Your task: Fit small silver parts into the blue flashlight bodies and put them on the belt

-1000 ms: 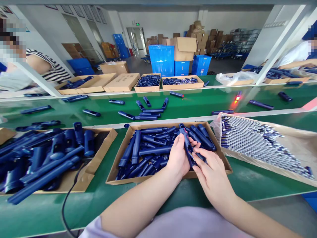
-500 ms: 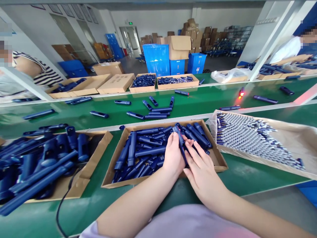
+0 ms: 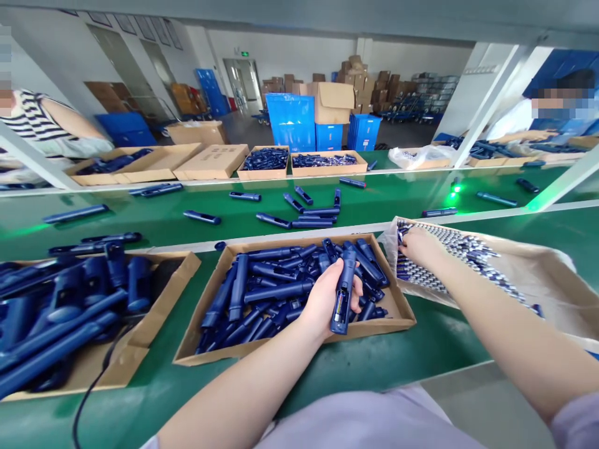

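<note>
Whereas both hands met on the casing half a second ago, the left hand (image 3: 327,298) now grips the casing (image 3: 343,293) alone over the middle box (image 3: 299,343); the right hand (image 3: 420,244) has shifted onto the cells (image 3: 468,262), fingers curled, grasp unclear.

No text, label, brand or number can be read. A small green sign (image 3: 244,53) hangs above the far doorway (image 3: 239,84), its lettering too small to make out.

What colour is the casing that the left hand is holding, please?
Dark blue; the casing in the left hand shows best in the head view.
</note>
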The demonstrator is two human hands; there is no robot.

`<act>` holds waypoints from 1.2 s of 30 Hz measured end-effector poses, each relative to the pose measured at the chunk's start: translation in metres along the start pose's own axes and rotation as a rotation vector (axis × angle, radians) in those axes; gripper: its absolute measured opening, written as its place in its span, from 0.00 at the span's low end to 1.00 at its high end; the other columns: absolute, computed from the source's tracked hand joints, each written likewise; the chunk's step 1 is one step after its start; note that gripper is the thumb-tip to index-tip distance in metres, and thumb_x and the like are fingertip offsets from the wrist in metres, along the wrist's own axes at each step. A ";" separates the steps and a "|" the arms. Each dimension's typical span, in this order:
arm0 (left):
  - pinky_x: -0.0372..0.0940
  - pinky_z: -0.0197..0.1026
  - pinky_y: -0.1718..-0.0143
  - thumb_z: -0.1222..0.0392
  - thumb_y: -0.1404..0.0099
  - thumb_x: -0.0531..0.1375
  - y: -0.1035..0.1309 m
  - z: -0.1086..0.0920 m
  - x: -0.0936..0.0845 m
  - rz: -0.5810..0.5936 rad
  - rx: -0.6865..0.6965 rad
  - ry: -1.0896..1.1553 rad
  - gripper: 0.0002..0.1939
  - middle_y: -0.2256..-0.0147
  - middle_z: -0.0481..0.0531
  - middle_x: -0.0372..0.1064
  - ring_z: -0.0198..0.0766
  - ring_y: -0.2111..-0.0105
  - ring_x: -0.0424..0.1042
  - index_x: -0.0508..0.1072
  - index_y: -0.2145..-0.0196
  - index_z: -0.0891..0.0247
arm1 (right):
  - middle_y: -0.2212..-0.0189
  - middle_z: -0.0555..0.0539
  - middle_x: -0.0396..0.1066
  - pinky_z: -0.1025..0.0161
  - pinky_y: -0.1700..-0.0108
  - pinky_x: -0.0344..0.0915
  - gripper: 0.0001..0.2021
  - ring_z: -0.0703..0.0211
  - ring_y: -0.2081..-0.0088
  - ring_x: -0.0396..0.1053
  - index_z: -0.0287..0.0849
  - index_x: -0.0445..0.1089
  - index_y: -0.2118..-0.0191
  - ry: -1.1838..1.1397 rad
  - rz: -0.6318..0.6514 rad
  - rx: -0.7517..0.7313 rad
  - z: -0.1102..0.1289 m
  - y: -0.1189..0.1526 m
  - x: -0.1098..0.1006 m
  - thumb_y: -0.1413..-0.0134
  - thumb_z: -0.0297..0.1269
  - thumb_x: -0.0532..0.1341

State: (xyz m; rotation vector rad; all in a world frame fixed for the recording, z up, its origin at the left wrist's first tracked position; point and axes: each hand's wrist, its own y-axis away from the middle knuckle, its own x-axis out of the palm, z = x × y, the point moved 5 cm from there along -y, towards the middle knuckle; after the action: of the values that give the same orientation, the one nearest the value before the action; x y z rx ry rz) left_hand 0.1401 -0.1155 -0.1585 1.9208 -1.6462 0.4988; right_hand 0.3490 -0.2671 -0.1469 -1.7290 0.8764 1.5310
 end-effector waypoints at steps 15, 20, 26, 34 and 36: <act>0.73 0.41 0.64 0.59 0.32 0.54 0.012 0.021 0.010 0.108 -0.505 0.242 0.16 0.66 0.65 0.75 0.44 0.67 0.78 0.72 0.56 0.75 | 0.64 0.48 0.68 0.64 0.61 0.66 0.11 0.62 0.61 0.66 0.52 0.76 0.57 -0.618 -0.335 -0.660 0.110 0.143 -0.073 0.35 0.40 0.55; 0.72 0.43 0.61 0.60 0.32 0.53 0.011 0.024 0.011 0.118 -0.501 0.236 0.16 0.65 0.63 0.76 0.45 0.63 0.78 0.73 0.53 0.72 | 0.55 0.44 0.71 0.57 0.54 0.66 0.12 0.56 0.56 0.66 0.43 0.74 0.54 -0.399 -0.495 -0.635 0.121 0.145 -0.066 0.36 0.34 0.53; 0.72 0.42 0.63 0.59 0.31 0.49 0.012 0.027 0.010 0.073 -0.642 0.246 0.18 0.65 0.68 0.75 0.47 0.63 0.78 0.72 0.56 0.76 | 0.54 0.44 0.72 0.55 0.50 0.66 0.14 0.56 0.53 0.67 0.43 0.73 0.52 -0.395 -0.578 -0.511 0.089 0.142 -0.081 0.36 0.31 0.52; 0.63 0.30 0.80 0.57 0.34 0.56 0.014 0.028 0.002 -0.045 -0.654 0.182 0.13 0.78 0.53 0.69 0.32 0.81 0.70 0.72 0.70 0.70 | 0.48 0.46 0.71 0.49 0.38 0.60 0.16 0.57 0.45 0.66 0.42 0.69 0.46 -0.369 -0.462 -0.817 0.142 0.178 -0.060 0.37 0.33 0.55; 0.64 0.30 0.80 0.57 0.33 0.55 0.014 0.027 0.005 -0.030 -0.656 0.193 0.14 0.78 0.53 0.68 0.32 0.81 0.69 0.72 0.70 0.71 | 0.50 0.45 0.72 0.50 0.40 0.63 0.15 0.55 0.46 0.67 0.40 0.70 0.48 -0.396 -0.505 -0.788 0.139 0.177 -0.059 0.38 0.33 0.56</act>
State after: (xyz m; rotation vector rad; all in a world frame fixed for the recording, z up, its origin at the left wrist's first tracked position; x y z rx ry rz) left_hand 0.1249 -0.1373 -0.1737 1.3624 -1.4199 0.0983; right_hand 0.1200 -0.2479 -0.1096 -1.8351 -0.4108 1.8660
